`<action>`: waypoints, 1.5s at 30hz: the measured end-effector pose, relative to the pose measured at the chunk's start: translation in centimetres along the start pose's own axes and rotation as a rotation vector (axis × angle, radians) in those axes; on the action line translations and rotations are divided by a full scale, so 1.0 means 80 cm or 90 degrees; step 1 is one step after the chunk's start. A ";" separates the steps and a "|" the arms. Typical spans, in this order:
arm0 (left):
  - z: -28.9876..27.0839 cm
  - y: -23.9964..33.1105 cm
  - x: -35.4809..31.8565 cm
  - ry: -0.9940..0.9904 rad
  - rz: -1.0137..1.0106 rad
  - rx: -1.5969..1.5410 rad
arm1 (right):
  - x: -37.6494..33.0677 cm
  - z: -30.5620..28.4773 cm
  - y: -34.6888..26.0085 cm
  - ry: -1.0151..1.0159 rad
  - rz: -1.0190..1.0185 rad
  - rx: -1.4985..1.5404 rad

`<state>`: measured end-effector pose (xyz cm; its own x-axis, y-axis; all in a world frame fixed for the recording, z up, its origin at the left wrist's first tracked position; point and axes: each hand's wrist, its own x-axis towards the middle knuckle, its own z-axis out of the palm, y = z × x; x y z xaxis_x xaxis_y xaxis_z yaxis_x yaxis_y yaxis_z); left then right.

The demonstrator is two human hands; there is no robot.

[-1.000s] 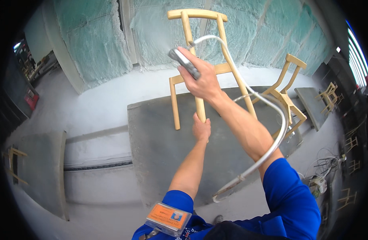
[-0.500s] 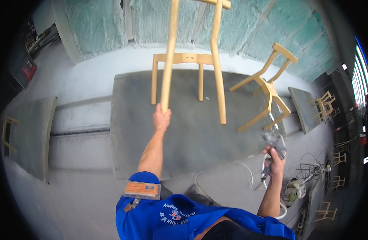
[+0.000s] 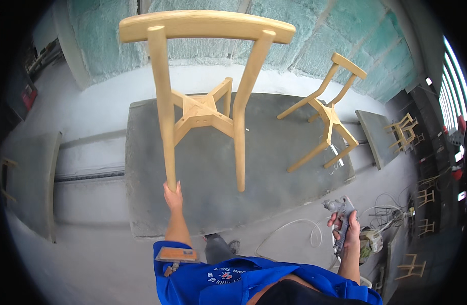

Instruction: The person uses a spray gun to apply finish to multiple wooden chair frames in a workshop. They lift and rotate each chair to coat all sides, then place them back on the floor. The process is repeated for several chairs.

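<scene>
Head view: a wooden chair frame (image 3: 203,96) is gripped by the left hand (image 3: 173,195) at the end of one leg, the grip clenched around it. The frame is held up and tipped, its curved back rail far above the grip, the crossed seat rails up and to the right of it. Below the frame lies a grey desk (image 3: 274,168). A second chair frame (image 3: 327,119) lies on its side on the desk, well right of the left grip. A spray gun (image 3: 342,218) is grasped in the right hand (image 3: 347,229), held low beside the body, its hose (image 3: 289,231) trailing left on the floor.
</scene>
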<state>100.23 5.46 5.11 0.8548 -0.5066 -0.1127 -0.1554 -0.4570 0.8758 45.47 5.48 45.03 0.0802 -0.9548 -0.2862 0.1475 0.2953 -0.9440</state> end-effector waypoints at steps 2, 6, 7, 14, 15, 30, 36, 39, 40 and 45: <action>0.017 0.009 0.024 0.005 -0.016 0.069 | 0.024 0.024 -0.009 -0.023 0.003 -0.027; 0.037 0.037 0.060 -0.215 -0.162 0.267 | 0.063 0.062 -0.017 -0.030 -0.054 -0.073; 0.041 0.045 0.057 -0.276 -0.155 0.322 | 0.076 0.067 -0.017 -0.021 -0.047 -0.072; 0.114 0.106 -0.171 -0.814 0.062 -0.007 | 0.173 0.087 0.003 0.009 -0.079 0.031; 0.124 0.108 -0.220 -0.880 0.147 -0.042 | 0.196 0.089 0.006 0.017 -0.060 0.032; -0.028 0.239 -0.435 -0.473 -0.004 0.045 | 0.600 0.070 0.094 0.001 0.097 0.108; -0.054 0.354 -0.479 -0.348 0.039 0.140 | 0.581 0.020 0.082 -0.209 0.056 0.340; -0.050 0.373 -0.496 -0.345 0.015 0.185 | 0.566 0.015 0.075 -0.255 0.044 0.430; -0.049 0.375 -0.501 -0.344 -0.015 0.179 | 0.566 0.019 0.071 -0.218 0.054 0.359; -0.047 0.367 -0.517 -0.301 -0.017 0.087 | 0.574 0.040 0.047 -0.116 0.078 0.156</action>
<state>62.15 15.76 37.26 0.5462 -0.7553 -0.3622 -0.2280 -0.5501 0.8034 52.83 -37.12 28.86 0.2837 -0.8963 -0.3408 0.3573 0.4286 -0.8298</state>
